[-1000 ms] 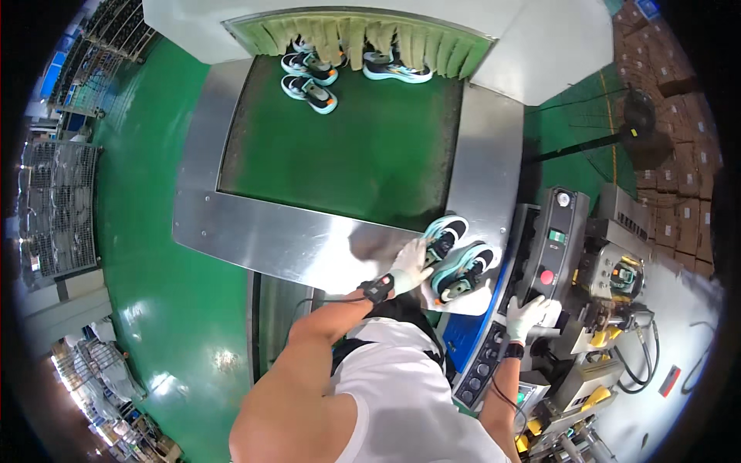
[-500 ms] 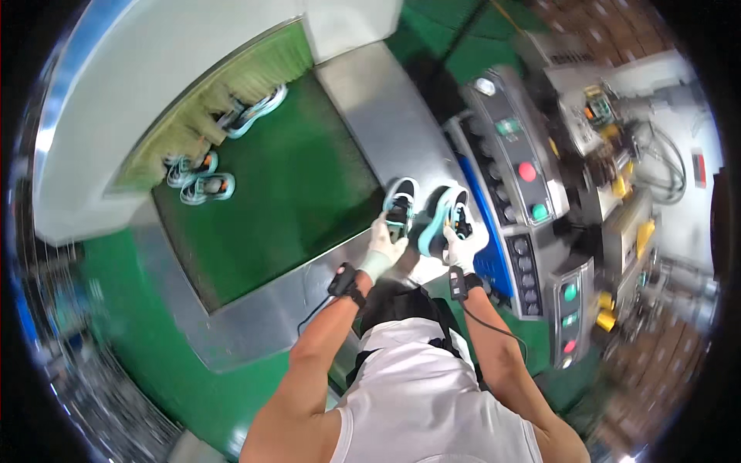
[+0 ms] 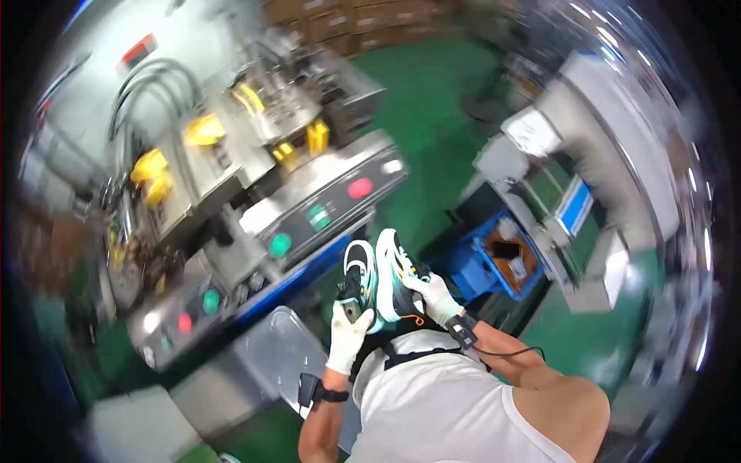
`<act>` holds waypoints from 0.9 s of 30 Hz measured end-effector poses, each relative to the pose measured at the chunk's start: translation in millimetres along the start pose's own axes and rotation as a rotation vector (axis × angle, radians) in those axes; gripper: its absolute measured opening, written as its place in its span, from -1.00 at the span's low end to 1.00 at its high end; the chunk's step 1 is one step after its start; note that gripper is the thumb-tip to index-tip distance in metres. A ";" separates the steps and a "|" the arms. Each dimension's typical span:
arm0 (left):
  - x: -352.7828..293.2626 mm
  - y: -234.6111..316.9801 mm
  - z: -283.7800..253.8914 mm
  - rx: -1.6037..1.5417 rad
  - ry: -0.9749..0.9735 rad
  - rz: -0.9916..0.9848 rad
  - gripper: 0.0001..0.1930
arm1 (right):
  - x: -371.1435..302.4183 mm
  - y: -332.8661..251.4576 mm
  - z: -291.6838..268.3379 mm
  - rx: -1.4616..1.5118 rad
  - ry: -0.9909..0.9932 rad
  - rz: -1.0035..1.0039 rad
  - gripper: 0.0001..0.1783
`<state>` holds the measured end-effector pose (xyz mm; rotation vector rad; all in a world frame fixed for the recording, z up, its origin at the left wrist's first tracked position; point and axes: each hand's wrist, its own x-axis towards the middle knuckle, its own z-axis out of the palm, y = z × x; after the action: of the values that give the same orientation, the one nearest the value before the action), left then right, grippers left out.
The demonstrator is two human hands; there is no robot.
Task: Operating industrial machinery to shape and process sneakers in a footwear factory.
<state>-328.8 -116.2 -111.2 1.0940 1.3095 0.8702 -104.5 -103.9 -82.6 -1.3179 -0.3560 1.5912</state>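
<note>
My left hand, in a white glove, is closed on the heel end of a sneaker in black, white and mint green. A matching sneaker is gripped from its right side by my gloved right hand, its pale sole side turned toward the first one. Both shoes are held close together in front of my waist, toes pointing away from me. An orange loop shows near the heel of the right-hand shoe. My fingers partly hide both shoes.
Left is a machine with a control panel of red and green buttons and yellow parts. A blue bin with brown contents stands to the right, beside a grey machine. Stacked brown boxes are at the far side.
I have turned to the right, carrying both sneakers away from the green conveyor belt. The button machine now lies on my left, and the blue bin has come into view.
</note>
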 end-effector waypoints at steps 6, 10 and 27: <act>57.1 104.5 143.4 -0.003 -0.555 0.247 -0.44 | -80.9 -90.4 -127.7 0.237 0.538 -0.440 -0.62; 85.3 182.4 268.8 0.103 -0.817 0.290 -0.39 | -134.9 -158.1 -227.9 0.055 0.944 -0.532 -0.56; 189.0 165.7 557.7 0.297 -0.785 0.763 -0.27 | -53.8 -299.3 -511.5 -0.717 1.432 -0.489 -0.26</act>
<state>258.0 43.0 -43.6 1.9771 0.3423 0.6522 480.7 -189.6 -17.1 -2.3036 -0.2756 -0.1532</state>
